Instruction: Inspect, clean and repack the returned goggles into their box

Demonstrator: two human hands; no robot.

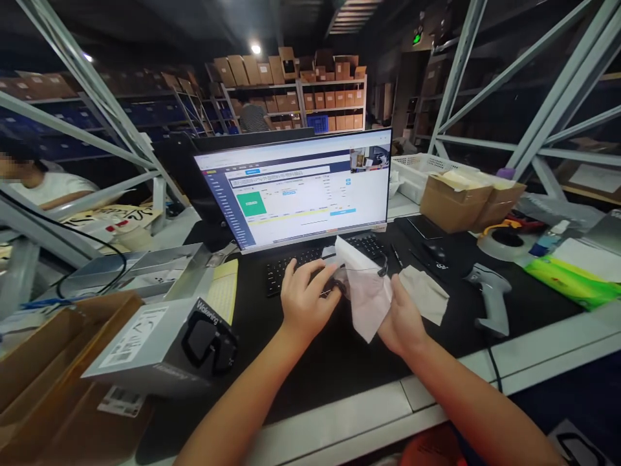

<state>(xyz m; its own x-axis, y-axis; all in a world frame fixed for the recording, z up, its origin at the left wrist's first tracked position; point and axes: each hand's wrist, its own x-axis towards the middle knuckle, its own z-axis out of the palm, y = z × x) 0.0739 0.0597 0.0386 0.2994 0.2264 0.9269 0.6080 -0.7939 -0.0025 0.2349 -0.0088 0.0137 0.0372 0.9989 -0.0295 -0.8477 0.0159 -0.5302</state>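
Observation:
Above the black desk mat, a pair of thin-framed glasses [338, 283] is partly covered by a white cloth [366, 301]. My left hand [306, 298] pinches the glasses at their left side, the fingers bent around the thin frame. My right hand [403, 316] is closed on the right side of the white cloth, and a dark end of the glasses shows near its top. The cloth hides much of the lenses. A second, beige cloth [424, 294] lies on the mat just right of my right hand. Behind both hands is a black keyboard [277, 272].
A monitor [310, 194] stands behind the keyboard. On the left are a grey box with goggles printed on it [160, 346] and an open cardboard box [29, 382]. A barcode scanner [490, 298], mouse [433, 251], tape roll [504, 241] and green packet [572, 281] lie right.

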